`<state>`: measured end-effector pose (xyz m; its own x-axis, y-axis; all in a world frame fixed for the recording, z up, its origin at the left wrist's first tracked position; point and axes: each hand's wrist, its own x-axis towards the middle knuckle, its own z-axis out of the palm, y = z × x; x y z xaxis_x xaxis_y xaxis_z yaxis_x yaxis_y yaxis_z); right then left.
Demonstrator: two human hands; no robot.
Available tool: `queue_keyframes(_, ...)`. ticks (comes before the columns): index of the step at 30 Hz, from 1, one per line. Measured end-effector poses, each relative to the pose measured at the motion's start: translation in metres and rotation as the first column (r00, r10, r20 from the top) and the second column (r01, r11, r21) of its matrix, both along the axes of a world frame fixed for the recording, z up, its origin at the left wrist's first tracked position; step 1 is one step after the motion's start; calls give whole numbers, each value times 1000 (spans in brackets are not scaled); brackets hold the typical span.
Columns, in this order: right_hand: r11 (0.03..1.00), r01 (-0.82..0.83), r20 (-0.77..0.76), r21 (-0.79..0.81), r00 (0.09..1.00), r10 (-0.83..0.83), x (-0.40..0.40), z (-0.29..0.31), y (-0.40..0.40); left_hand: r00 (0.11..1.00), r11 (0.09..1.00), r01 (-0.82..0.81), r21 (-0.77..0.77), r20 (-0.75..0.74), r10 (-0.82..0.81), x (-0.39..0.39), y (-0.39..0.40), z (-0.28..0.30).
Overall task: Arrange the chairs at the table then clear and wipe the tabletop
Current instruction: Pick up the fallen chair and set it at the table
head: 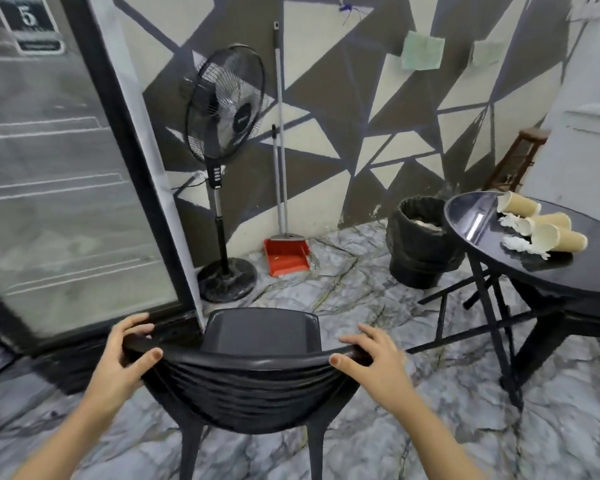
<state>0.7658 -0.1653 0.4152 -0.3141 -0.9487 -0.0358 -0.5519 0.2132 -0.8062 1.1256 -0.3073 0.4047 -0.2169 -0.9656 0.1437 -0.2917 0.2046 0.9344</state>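
Note:
A black plastic chair (257,382) stands right in front of me, its back toward me. My left hand (125,358) grips the left end of the backrest's top rail, fingers curled over it. At the right end of the rail, my right hand (371,358) grips it too, with fingers over the top and thumb on the near side. To the right stands a round black table (471,216) with several tipped paper cups (548,230) and crumpled white tissues (520,245) on it.
A black bin (420,240) sits on the floor left of the table. A pedestal fan (224,161), a red dustpan (286,256) and a broom lean at the patterned wall. A glass door (59,168) is at left; a wooden stool (520,157) stands far right.

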Motion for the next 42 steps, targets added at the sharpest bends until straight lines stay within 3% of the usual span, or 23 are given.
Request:
queue_keyframes(4, 994, -84, 86, 64, 993, 78, 29, -8, -25, 984, 995, -42, 89, 178, 26, 56, -25, -12)
queue_keyframes(7, 984, -179, 240, 10, 956, 171, 49, -13, -38, 969, 988, -58, 145, 245, 21, 80, -35, -17)
queue_keyframes(13, 989, -100, 368, -110, 920, 134, 50, -26, -45, 990, 989, 0, 146, 136, -21, 79, -27, -14)
queue_keyframes(19, 996, -22, 452, -85, 890, 58, 54, -30, -52, 1000, 995, -4, 102, 1, 4, 82, -32, -23)
queue_keyframes(26, 991, 50, 434, -127, 901, 11, 59, -28, -62, 994, 989, 97, 108, -64, -90, 90, -75, -20)
queue_keyframes(32, 963, 212, 502, -166, 859, -102, 60, -20, -80, 961, 988, 122, 96, -261, -94, 76, -109, -28)
queue_keyframes(36, 956, 251, 521, -150, 842, -139, 57, -16, -93, 986, 995, 82, 52, -149, -74, 67, -135, -23)
queue_keyframes(42, 877, 423, 630, -230, 751, -198, 13, -7, -96, 961, 996, 94, -9, -260, -93, -6, -180, 1)
